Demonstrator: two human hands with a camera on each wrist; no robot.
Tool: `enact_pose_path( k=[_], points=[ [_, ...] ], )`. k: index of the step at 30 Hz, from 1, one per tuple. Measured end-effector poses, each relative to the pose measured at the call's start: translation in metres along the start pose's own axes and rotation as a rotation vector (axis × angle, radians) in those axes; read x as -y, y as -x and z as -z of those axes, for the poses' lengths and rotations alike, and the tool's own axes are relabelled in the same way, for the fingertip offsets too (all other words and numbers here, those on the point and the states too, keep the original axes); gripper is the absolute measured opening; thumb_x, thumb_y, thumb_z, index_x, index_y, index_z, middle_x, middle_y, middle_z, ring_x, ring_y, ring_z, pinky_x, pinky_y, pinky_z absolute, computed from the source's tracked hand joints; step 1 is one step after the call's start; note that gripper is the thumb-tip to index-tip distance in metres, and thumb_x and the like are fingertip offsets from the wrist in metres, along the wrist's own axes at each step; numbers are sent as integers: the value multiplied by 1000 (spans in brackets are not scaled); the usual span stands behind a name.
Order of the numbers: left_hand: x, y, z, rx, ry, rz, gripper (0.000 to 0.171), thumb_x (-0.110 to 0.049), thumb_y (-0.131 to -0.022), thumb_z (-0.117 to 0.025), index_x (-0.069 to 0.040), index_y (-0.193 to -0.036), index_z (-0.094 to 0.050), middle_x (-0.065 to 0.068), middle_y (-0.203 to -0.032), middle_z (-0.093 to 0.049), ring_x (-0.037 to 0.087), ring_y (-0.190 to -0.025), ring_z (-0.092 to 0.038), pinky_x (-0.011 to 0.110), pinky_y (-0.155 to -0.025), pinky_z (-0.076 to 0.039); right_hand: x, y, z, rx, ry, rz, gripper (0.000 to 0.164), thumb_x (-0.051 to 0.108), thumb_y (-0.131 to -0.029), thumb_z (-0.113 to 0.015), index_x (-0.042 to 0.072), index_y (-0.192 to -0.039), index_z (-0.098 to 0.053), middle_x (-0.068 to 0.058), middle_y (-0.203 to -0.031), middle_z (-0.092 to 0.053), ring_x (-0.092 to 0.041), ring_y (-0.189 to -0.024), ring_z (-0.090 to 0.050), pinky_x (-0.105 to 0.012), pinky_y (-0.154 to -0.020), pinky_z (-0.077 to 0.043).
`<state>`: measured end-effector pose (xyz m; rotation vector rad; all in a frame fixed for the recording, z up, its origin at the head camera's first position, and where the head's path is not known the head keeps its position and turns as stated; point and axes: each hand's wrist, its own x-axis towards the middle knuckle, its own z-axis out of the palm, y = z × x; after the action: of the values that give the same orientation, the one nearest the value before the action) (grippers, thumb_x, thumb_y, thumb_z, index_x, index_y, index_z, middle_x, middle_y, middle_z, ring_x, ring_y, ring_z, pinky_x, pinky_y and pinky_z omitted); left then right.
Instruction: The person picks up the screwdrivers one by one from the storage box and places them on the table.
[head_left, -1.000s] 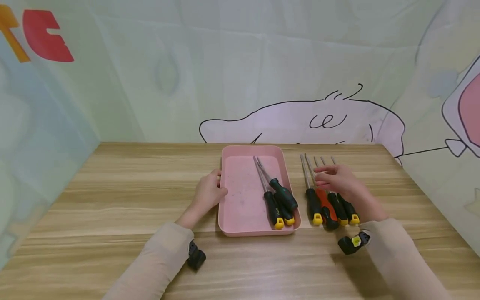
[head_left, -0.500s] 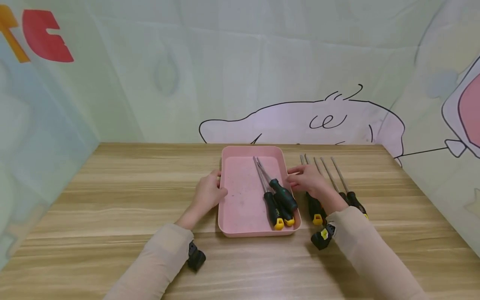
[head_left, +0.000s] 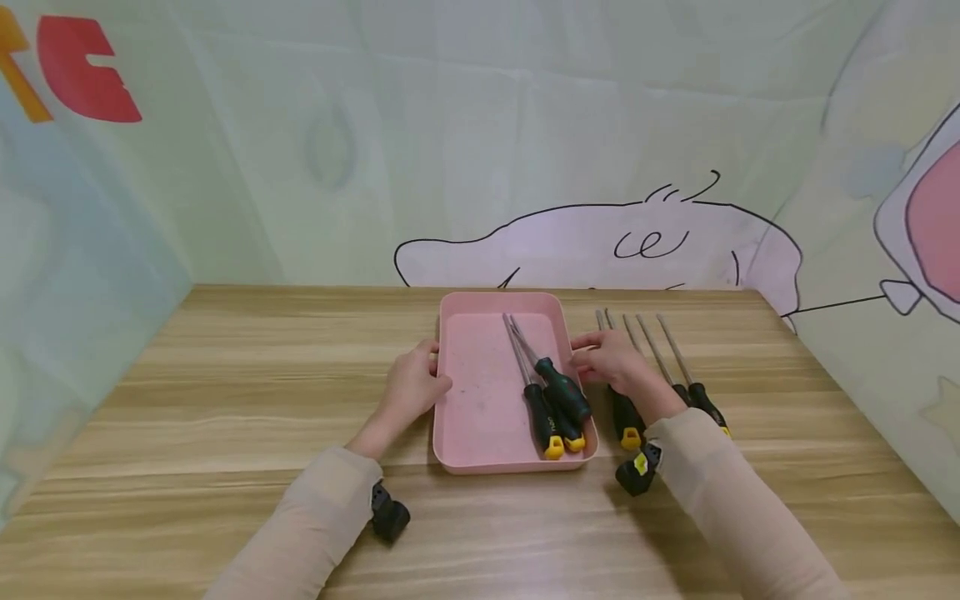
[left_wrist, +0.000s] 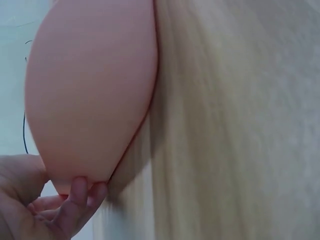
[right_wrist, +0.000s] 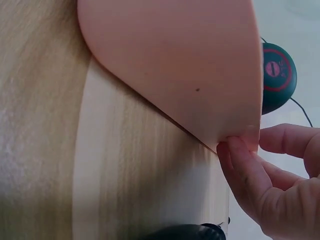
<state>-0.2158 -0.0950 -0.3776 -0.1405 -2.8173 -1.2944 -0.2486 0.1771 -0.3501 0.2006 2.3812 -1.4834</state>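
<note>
A shallow pink tray lies on the wooden table. Inside it, toward the right, are a dark green screwdriver and two black-and-yellow screwdrivers, partly piled. My left hand holds the tray's left side. In the left wrist view, its fingers press the outer wall and the thumb is at the rim. Opposite, my right hand holds the right side; in the right wrist view, its fingers are on the outer wall, thumb by the rim. The green handle end shows over the rim.
Right of the tray, several more screwdrivers lie side by side, among them one black-and-yellow screwdriver and another at the far right. My right hand and sleeve cover some handles. A printed cloth stands behind the table.
My right hand has moved left from above the loose screwdrivers to the tray's right side and taken hold there. My left hand has stayed on the tray, which has not visibly moved.
</note>
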Motion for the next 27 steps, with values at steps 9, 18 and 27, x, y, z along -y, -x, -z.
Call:
enact_pose_path(
  k=[9,18,27],
  points=[
    [-1,-1,5,46,38,26,45,-2,-79,-60,7,-122,-50,18,-92,-67,21,-75,-63,29,-63,-50,1,0,1,7,-25,0,38,3,-87,-58,-8,-122,-50,-21,-105,-57,-22,-81,-61,-32,-79,-53],
    [-2,-4,13,101,85,94,45,-6,-82,-61,5,-125,-49,19,-95,-63,20,-71,-60,26,-60,-50,1,0,-1,5,-19,-23,41,0,-88,-57,-8,-127,-47,-21,-107,-56,-19,-79,-60,-32,-79,-52],
    [-9,-6,30,76,76,66,45,-5,-82,-58,5,-125,-49,21,-97,-65,25,-71,-65,27,-59,-51,0,-2,-1,5,-40,-22,42,-2,-86,-57,-8,-127,-48,-19,-102,-56,-16,-73,-59,-30,-74,-53]
  ],
)
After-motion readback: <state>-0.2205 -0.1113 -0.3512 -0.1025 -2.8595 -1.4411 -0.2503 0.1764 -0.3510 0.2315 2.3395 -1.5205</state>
